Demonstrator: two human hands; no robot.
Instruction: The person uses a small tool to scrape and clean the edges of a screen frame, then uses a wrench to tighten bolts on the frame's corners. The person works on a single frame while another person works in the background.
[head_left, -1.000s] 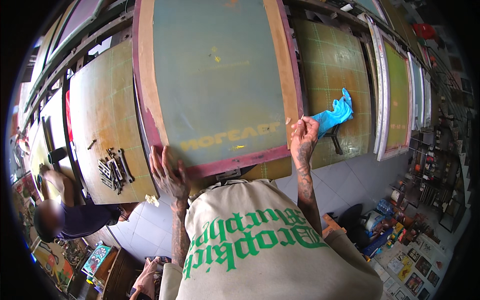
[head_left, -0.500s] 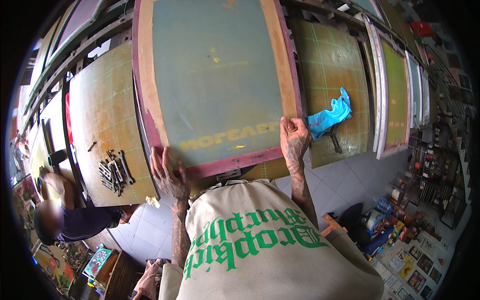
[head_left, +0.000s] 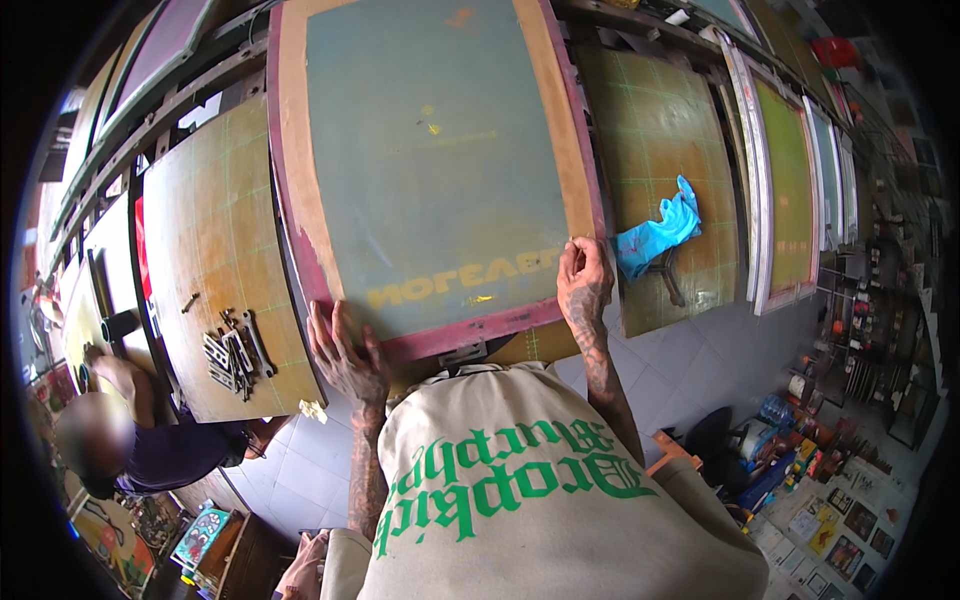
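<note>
Framed screen point(head_left: 435, 190) — left hand point(head_left: 352, 362) spread on its near left corner, right hand point(head_left: 587, 283) pinched at the tan strip point(head_left: 552, 110); holding anything, I cannot tell.

Maroon-framed screen point(head_left: 480, 331): grey-green mesh point(head_left: 440, 195), faded yellow lettering, small bright yellow marks.
Tan strips point(head_left: 555, 110) line both long sides; an orange smear shows near the top. Left tabletop point(head_left: 215, 190) and right tabletop point(head_left: 650, 130) are mottled amber-brown, ruled with green grid lines. Glove point(head_left: 662, 232): bright blue. Shirt point(head_left: 560, 560): beige, green blackletter print. Floor point(head_left: 670, 365): grey, tile pattern.
</note>
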